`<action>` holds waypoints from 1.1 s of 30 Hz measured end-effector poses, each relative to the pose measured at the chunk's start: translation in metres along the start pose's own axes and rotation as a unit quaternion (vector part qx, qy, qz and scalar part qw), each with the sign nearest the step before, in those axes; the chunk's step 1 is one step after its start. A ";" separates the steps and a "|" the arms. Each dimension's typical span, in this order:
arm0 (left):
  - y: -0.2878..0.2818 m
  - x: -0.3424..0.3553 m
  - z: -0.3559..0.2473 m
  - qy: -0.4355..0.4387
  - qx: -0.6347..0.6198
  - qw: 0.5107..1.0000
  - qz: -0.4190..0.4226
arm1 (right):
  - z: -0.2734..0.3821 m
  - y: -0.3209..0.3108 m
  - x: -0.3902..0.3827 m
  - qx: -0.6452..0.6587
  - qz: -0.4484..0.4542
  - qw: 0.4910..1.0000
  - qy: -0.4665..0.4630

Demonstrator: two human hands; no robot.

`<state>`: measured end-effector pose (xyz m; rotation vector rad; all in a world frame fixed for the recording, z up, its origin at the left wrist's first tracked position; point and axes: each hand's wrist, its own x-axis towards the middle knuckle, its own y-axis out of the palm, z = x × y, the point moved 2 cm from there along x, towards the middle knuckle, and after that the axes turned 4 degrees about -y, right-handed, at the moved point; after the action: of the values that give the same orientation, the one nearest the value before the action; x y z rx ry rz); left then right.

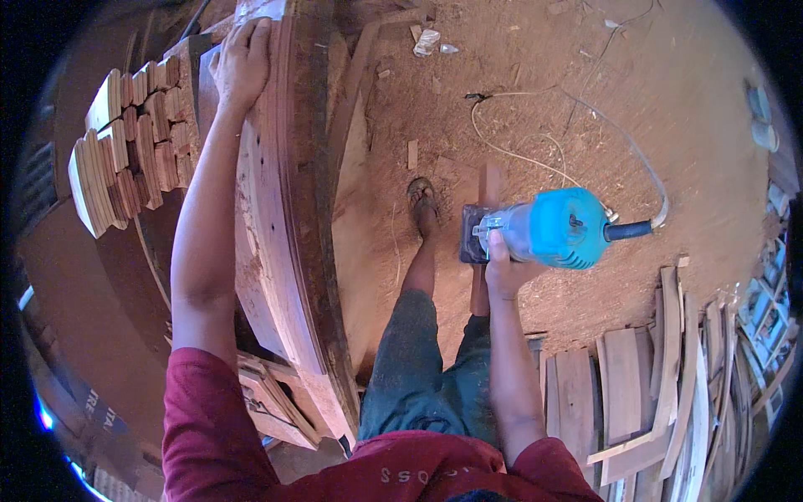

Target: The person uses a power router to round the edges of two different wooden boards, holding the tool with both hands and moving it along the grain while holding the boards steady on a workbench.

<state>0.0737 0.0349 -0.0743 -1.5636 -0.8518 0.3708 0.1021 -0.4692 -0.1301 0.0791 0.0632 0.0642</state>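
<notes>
My right hand (507, 272) is wrapped round a blue trim router (570, 228), held out to the right above the ground. The router lies on its side in the air, its dark square base (473, 234) toward the left and its cord end toward the right. On the left, my left arm stretches to the far end of a long, slightly curved wooden plank (280, 209) with a moulded edge. There my left hand (242, 67) closes over the wood, thumb on the left side; its fingertips are partly hidden. The router is apart from the plank.
A stack of cut wooden pieces (134, 142) stands left of the plank. The router's cord (623, 130) loops across the dirt floor (468, 75), which has scattered shavings. Several curved boards (619, 376) lie at the lower right. My foot (422, 192) stands between plank and router.
</notes>
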 end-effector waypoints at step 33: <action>-0.027 0.018 0.013 0.062 -0.108 0.992 0.013 | 0.066 0.282 -0.102 -0.168 0.194 0.913 -0.316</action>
<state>0.0689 0.0555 -0.0470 -1.7804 -0.7957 0.2022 -0.0121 -0.2005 -0.0354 -0.2376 -0.6144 0.4437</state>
